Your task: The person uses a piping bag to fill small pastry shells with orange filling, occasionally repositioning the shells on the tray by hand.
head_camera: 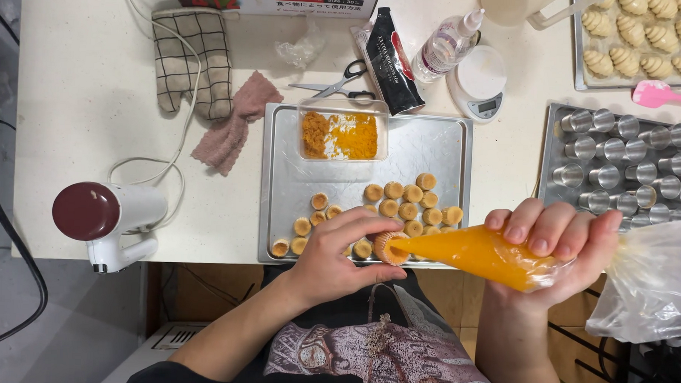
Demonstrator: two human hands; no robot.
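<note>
Your left hand (331, 255) curls around a small round pastry shell (390, 247), holding it just past the near edge of the baking tray (440, 153). Your right hand (553, 248) wraps tightly around a clear piping bag (478, 255) filled with orange cream, fingers closed over its wide end; the bag's narrow tip touches the opening of the shell. The loose plastic tail of the bag bunches out to the right of your right hand.

On the tray, a cluster of similar filled shells (404, 205) sits toward the near side, some in a loose row at the near left corner. At the tray's far edge rests a clear plastic tub (344, 133) of orange and yellow crumbs.

To the right lies a metal tray of small metal cone moulds (628, 167), and beyond it a tray of ridged pastries (648, 36) with a pink spatula (664, 95) near it. Far from you on the tabletop (87, 107) sit scissors (337, 82), a squeeze bottle (445, 46) and a small white kitchen scale (479, 81). On the left are a checked oven mitt (190, 58), a pink cloth (230, 123) and a white hand mixer with a dark red end (106, 217).
</note>
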